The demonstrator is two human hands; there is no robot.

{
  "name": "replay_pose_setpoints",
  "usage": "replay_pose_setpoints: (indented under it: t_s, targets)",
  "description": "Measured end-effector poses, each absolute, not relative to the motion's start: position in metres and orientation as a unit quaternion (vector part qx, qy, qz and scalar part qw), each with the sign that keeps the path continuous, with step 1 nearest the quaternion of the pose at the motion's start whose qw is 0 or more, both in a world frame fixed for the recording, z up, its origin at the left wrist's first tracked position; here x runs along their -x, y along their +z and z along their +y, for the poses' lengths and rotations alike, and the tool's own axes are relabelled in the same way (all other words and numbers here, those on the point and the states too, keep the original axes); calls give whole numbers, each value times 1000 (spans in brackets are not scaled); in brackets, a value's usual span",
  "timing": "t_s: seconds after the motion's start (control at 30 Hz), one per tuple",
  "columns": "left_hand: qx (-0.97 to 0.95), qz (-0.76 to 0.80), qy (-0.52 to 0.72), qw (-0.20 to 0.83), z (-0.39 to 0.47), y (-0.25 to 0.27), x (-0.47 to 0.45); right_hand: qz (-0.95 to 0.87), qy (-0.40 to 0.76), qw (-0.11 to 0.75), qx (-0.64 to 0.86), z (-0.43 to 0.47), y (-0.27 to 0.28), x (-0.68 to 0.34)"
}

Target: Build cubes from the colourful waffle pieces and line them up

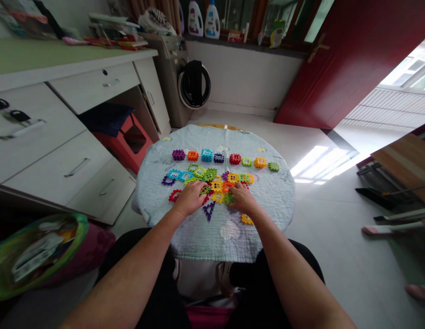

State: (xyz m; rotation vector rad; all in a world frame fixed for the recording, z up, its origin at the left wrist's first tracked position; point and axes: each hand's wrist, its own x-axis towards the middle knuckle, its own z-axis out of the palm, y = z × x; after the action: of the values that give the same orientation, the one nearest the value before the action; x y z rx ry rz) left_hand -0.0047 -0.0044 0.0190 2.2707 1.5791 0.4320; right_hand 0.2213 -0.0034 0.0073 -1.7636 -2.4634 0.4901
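A loose pile of bright, notched plastic building tiles lies in the middle of the cloth-covered table. My left hand (191, 197) is at the pile's left side, fingers closed at a green tile (205, 188). On the other side my right hand (242, 198) has its fingertips bent onto an orange tile (228, 186), with part of the grip hidden. Between the hands is a yellow window tile (217, 184). A purple triangular tile (208, 210) lies in front of the pile. Another yellow tile (247, 219) sits by my right forearm.
Behind the pile stands a row of small assembled blocks, among them a purple block (178, 155), a blue block (207, 155) and a red block (235, 158). The oval table has a pale blue cloth (198, 237). A bin (78, 256) and white drawers (78, 169) are at left.
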Motion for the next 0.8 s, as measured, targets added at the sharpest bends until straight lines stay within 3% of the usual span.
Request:
replay_pose_setpoints:
  t_s: [0.23,0.57,0.8]
  targets:
    - [-791,561,172,169,2,12,6,-777,217,178,563,0,17,-226]
    - [-756,609,171,166,8,12,30,-741,185,169,623,7,18,-255]
    - [-764,600,147,184,7,13,24,-681,195,217,672,9,28,-292]
